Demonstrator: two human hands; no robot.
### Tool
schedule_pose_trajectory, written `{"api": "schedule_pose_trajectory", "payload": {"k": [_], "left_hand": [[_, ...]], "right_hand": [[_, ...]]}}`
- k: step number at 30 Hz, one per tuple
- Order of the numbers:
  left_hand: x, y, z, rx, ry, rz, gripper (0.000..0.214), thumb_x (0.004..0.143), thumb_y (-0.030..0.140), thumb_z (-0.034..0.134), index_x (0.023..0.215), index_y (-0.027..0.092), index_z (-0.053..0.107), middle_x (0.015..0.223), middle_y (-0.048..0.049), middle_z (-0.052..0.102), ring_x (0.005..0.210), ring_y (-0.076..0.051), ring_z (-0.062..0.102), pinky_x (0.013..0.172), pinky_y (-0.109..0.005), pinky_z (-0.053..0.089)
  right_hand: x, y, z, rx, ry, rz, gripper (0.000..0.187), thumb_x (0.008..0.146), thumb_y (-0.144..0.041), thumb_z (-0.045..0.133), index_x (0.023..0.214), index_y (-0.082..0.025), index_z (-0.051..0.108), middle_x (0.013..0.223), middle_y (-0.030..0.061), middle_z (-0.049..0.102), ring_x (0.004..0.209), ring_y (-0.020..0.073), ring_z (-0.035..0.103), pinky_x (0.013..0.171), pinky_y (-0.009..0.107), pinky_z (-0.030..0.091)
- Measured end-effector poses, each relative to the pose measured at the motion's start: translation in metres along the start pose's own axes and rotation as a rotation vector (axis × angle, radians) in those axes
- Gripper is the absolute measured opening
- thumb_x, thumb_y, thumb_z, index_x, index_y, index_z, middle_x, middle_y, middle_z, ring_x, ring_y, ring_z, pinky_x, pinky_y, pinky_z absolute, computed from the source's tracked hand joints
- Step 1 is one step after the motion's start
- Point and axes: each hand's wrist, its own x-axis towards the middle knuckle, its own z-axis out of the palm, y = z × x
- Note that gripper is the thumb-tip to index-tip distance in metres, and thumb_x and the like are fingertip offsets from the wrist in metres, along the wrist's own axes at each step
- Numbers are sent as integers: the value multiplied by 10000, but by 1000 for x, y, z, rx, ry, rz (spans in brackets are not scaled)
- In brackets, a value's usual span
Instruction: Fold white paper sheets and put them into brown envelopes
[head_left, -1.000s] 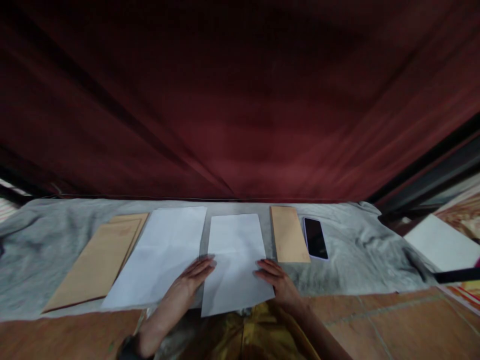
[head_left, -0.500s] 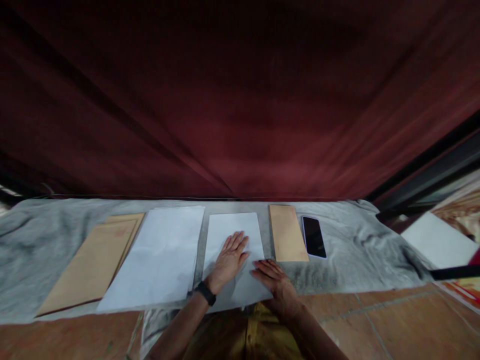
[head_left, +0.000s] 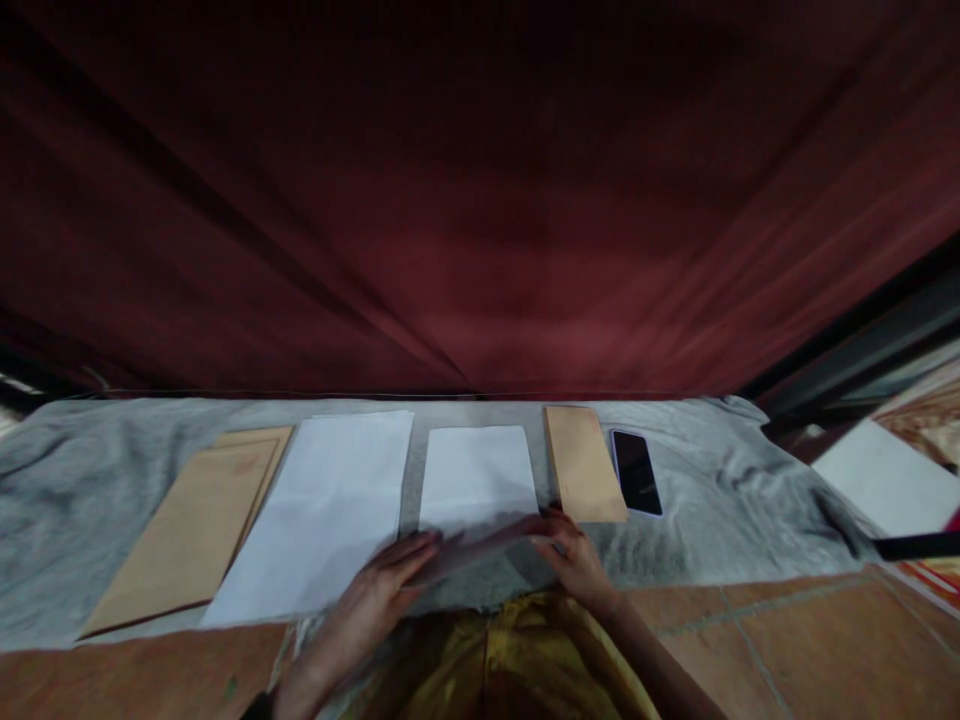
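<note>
A white sheet of paper [head_left: 478, 474] lies on a grey cloth [head_left: 712, 510] in front of me. Its near edge is lifted off the cloth and curls toward the far end. My left hand [head_left: 390, 583] grips that raised edge at its left corner. My right hand [head_left: 566, 545] grips it at the right corner. A larger white sheet [head_left: 322, 510] lies just to the left of the held one.
Brown envelopes [head_left: 191, 530] lie at the far left. A narrower brown envelope [head_left: 583, 463] and a black phone [head_left: 636, 472] sit to the right. A dark red curtain [head_left: 480, 200] hangs behind. Tiled floor [head_left: 787, 640] shows near me; white paper [head_left: 885, 480] lies at right.
My left hand has left the middle of the sheet and come back to its near left corner. Both hands have raised the near edge, which lay flat before.
</note>
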Motion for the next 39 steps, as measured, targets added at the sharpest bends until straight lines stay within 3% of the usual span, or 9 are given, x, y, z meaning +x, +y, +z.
{"api": "schedule_pose_trajectory", "payload": {"k": [3, 7, 11, 15, 19, 22, 26, 33, 39], "left_hand": [[18, 2, -10, -259, 95, -164, 388, 879, 536, 609, 1072, 250, 787, 1104, -53, 789, 1027, -266, 724, 943, -370, 580], [40, 12, -16, -414, 195, -230, 489, 767, 616, 682, 1017, 205, 765, 979, -58, 787, 917, -256, 711, 849, -352, 578], [52, 13, -11, -341, 306, -231, 431, 793, 630, 606, 804, 209, 694, 777, -27, 722, 828, -225, 667, 800, -328, 547], [55, 6, -3, -216, 390, -220, 422, 846, 606, 539, 667, 224, 542, 613, 31, 557, 654, -157, 537, 638, -256, 455], [54, 3, 10, -67, 448, -311, 363, 891, 511, 509, 663, 230, 492, 564, 49, 476, 554, -133, 469, 569, -249, 364], [56, 10, 17, 143, 458, -462, 262, 964, 403, 465, 886, 204, 616, 653, 4, 623, 585, -159, 569, 593, -265, 358], [69, 27, 13, 409, 413, -586, 317, 1019, 374, 428, 1126, 167, 643, 809, -87, 749, 698, -221, 693, 615, -291, 373], [81, 31, 14, 622, 383, -575, 373, 1048, 359, 365, 1161, 153, 655, 875, -118, 777, 779, -250, 743, 629, -310, 423], [83, 28, 20, 730, 405, -536, 396, 1055, 337, 323, 1112, 142, 663, 819, -115, 766, 760, -253, 742, 640, -317, 451]], "right_hand": [[7, -12, 0, 101, 81, 115, 369, 975, -500, 538, 1071, -234, 776, 1089, 94, 770, 1114, 277, 685, 1029, 436, 523], [15, -21, 11, 289, 114, 235, 487, 967, -587, 523, 1143, -191, 745, 1044, 96, 771, 977, 256, 709, 877, 359, 571], [22, -18, 24, 361, 253, 322, 524, 936, -621, 536, 1105, -163, 727, 945, 91, 756, 900, 246, 682, 799, 330, 553], [33, -14, 31, 376, 315, 355, 487, 925, -614, 526, 989, -158, 685, 803, 52, 697, 761, 202, 626, 666, 278, 503], [46, -15, 34, 215, 299, 366, 446, 918, -617, 505, 857, -192, 627, 688, 1, 623, 619, 162, 556, 565, 253, 414], [56, -17, 35, 94, 264, 341, 437, 945, -599, 452, 914, -201, 629, 695, 1, 635, 600, 162, 566, 559, 255, 390], [69, -17, 34, -119, 252, 337, 376, 991, -497, 421, 1041, -193, 635, 728, 13, 676, 613, 172, 617, 572, 255, 384], [77, -19, 47, -636, 218, 363, 316, 1042, -304, 450, 1265, -149, 611, 862, 101, 759, 697, 190, 716, 615, 241, 439], [83, -22, 51, -864, 141, 334, 360, 1067, -289, 417, 1372, -149, 545, 864, 122, 769, 715, 211, 745, 596, 255, 471]]}}
